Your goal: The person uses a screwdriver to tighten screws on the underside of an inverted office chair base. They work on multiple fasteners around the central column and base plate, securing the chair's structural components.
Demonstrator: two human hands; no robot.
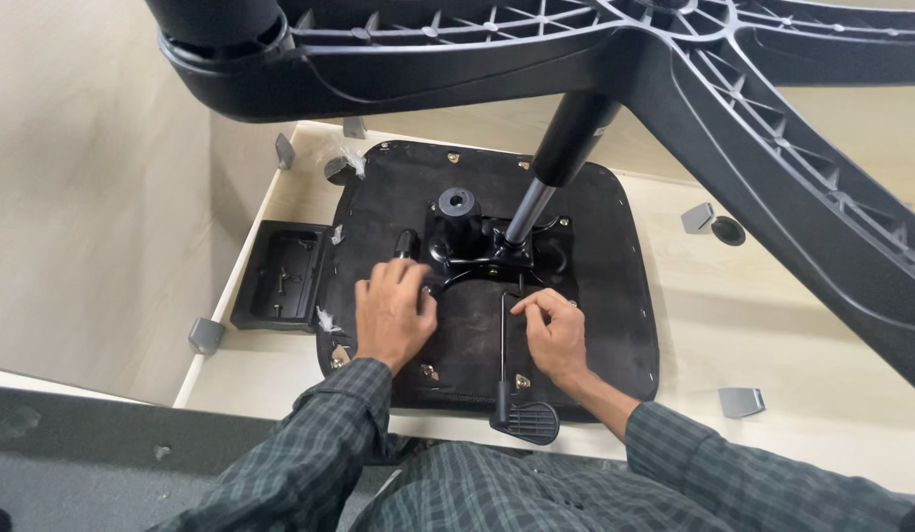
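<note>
Taking the upturned black seat pan (615, 286) as our landmark, we start left of it, where a small black plastic tray (280, 276) lies against its edge; what it holds is too dark to make out. On the pan's left half rests our left hand (391, 315), fingers bent and close together, pressing on the metal tilt mechanism (482, 246) at the pan's centre; whatever lies under the palm is hidden. Right of it, our right hand (554, 333) pinches the thin lever rod (503, 340), thumb and fingers closed around its bend; its paddle handle (526, 421) overhangs the pan's near edge. Above the pan, the star base (773, 148) is cut off by the frame, its gas cylinder (561, 158) slanting down into the mechanism.
</note>
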